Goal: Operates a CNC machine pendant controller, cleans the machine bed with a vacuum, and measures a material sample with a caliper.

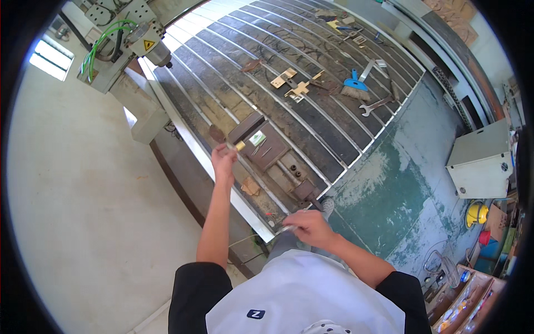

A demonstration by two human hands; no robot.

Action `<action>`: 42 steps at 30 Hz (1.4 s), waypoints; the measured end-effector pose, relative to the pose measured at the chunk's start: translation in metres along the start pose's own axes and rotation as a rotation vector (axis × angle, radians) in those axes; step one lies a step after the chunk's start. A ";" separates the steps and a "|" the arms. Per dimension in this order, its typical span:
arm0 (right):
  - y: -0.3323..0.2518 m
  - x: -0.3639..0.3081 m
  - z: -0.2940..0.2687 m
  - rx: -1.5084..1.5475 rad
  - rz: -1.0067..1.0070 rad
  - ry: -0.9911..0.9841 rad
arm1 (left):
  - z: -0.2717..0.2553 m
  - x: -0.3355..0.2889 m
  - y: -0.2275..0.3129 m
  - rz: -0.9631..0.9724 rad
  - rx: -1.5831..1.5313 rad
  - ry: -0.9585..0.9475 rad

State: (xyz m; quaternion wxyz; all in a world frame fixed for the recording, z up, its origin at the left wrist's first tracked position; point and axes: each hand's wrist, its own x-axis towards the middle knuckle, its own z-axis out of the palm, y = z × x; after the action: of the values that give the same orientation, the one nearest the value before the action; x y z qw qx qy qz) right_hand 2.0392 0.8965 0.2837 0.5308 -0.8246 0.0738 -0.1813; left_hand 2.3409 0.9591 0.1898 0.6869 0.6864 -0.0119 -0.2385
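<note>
My left hand [223,162] is raised over the left edge of the slatted machine bed, fingers pinched on a small yellow-ended piece [240,146] whose kind I cannot make out. A brown flat piece [216,133] shows just beyond the fingertips. Right of this hand, a brown plate [269,151] bears a green-and-white packet [257,138] and thin metal rods [259,149]. My right hand [315,228] is closed near the bed's front corner, close to my body. A small shiny metal piece [286,229] sticks out from its fingers; the rest is hidden.
A spindle head [153,47] with green hoses hangs at the upper left. Across the bed lie a blue brush [355,84], a wrench [375,106] and tan cut-out pieces [299,88]. A grey cabinet [479,161] and a partitioned wooden box [467,303] stand at the right.
</note>
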 end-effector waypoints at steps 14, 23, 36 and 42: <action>0.091 -0.066 -0.140 0.094 0.683 0.816 | 0.244 -0.081 -0.117 0.228 0.739 -0.392; 0.177 -0.056 -0.204 0.032 0.757 0.611 | 0.252 -0.093 -0.066 0.663 0.730 -0.157; 0.303 0.108 -0.201 -0.706 0.408 0.049 | -0.002 -0.099 -0.116 0.014 1.085 0.478; 0.311 0.108 -0.189 -0.777 0.409 0.038 | -0.016 -0.093 -0.122 0.027 1.141 0.333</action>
State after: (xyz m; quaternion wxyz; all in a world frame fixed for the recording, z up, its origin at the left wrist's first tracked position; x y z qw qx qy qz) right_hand 2.0892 0.5700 0.0973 0.2050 -0.9279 0.3080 -0.0462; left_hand 2.2262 1.0129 0.1024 0.2049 0.9751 -0.0390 -0.0748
